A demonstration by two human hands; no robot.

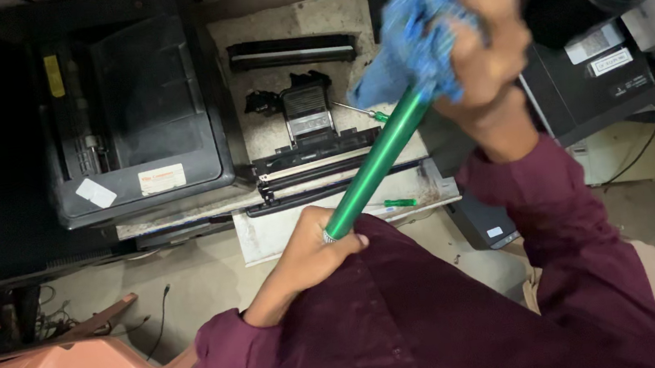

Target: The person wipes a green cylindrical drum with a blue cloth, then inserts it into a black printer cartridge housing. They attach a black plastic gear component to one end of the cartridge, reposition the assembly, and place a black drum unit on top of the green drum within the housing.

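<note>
The green drum (378,162) slants from the left hand (311,256), fingers closed round its near end, up to the right hand (484,43), clenching a blue cloth (409,35) over its far end.

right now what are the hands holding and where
Left hand grips the shiny green cylindrical drum at its lower end; right hand clutches a crumpled blue cloth around its upper end.

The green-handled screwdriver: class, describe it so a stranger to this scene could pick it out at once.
Start at the big dark printer on the left, then move right to the pale work slab carrying black cartridge parts. At the slab's near edge, right of the shiny green cylinder, lies the screwdriver. It is small, flat on the slab and untouched, unlike the held cylinder.
</note>
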